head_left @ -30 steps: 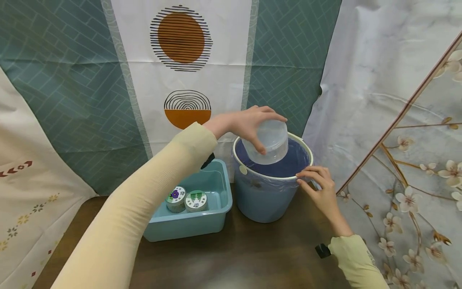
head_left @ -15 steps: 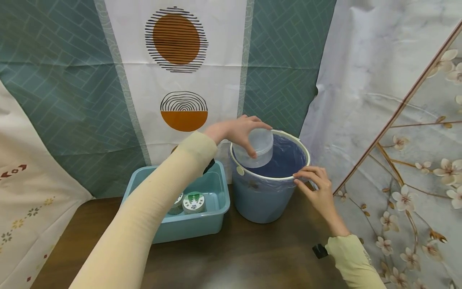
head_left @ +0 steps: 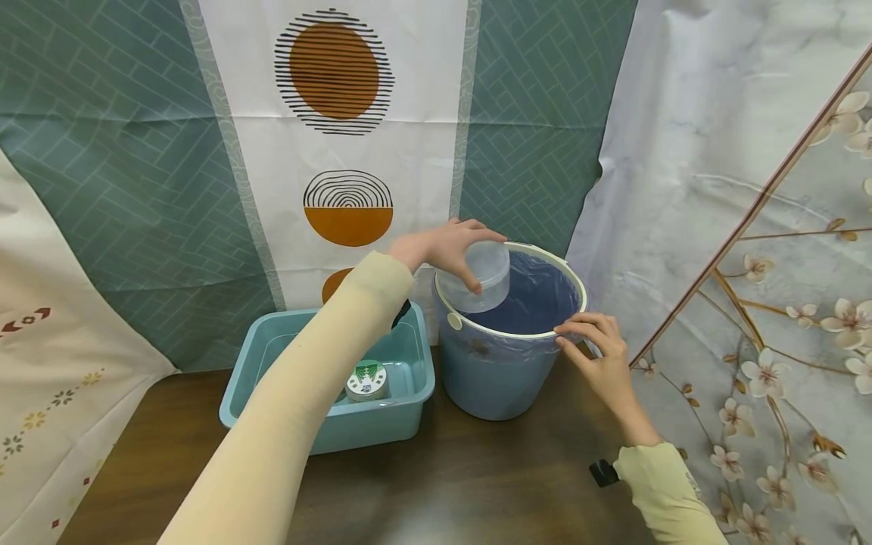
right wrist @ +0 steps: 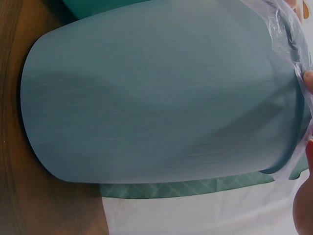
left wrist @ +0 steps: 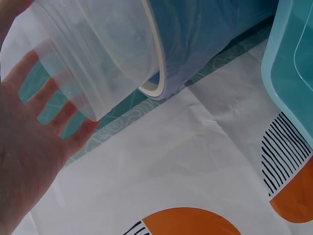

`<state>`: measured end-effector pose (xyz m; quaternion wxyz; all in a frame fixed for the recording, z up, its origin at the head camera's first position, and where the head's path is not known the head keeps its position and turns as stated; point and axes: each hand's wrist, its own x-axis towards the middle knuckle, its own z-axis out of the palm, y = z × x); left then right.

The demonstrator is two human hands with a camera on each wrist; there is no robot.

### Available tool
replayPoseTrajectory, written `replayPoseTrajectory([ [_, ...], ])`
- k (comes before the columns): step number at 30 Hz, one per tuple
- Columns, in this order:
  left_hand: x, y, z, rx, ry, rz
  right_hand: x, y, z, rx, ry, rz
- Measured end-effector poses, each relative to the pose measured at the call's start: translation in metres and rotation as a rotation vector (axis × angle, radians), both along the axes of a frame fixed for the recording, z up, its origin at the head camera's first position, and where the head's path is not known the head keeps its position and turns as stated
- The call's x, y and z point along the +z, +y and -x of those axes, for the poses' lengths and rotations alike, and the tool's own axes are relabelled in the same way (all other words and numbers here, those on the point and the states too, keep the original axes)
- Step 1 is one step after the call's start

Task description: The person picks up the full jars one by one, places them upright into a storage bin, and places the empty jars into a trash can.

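My left hand (head_left: 446, 251) grips a clear round plastic tub (head_left: 492, 286) from behind and the left side, holding it tilted over the mouth of a blue bucket (head_left: 490, 390). In the left wrist view the spread fingers show through the base of the tub (left wrist: 98, 54), whose open end points toward the bucket. A thin clear purplish bag (right wrist: 281, 36) lines the bucket and folds over its outside, under a white rim ring (head_left: 577, 284). At the front right of that rim, my right hand (head_left: 605, 359) pinches the ring and bag edge between thumb and fingers.
Left of the bucket stands a teal basin (head_left: 405, 420), holding a round tub with a green-printed lid (head_left: 368, 380). My left sleeve (head_left: 306, 371) crosses over the basin. Patterned cloth (head_left: 347, 151) hangs behind the brown wooden table (head_left: 463, 492).
The left hand has moved the clear tub left and lower, closer to the bucket's left rim. A second lidded tub in the basin is now mostly behind the sleeve. The right hand keeps its hold.
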<state>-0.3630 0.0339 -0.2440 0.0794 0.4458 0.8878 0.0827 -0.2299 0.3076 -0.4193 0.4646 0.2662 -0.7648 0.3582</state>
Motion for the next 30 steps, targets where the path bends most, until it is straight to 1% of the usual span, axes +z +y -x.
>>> replayPoseTrajectory([
  [7,-0.001,-0.002,0.007,0.039,-0.014,-0.034,0.001,-0.002,-0.002,-0.007,-0.001,0.003],
  [16,-0.003,-0.001,0.008,0.058,-0.015,-0.018,0.013,-0.012,-0.011,0.008,0.015,0.0],
  [21,-0.002,-0.002,0.007,0.059,-0.021,-0.015,0.006,-0.007,-0.004,0.005,0.009,0.009],
  [24,-0.002,-0.004,0.006,0.071,-0.075,0.001,0.0,-0.002,0.001,0.006,0.001,0.011],
  [28,-0.003,-0.008,0.005,0.086,-0.159,0.027,-0.002,0.001,0.003,0.013,0.002,0.012],
  [30,-0.004,-0.01,0.006,0.089,-0.175,0.023,-0.002,0.001,0.002,0.016,0.002,0.014],
])
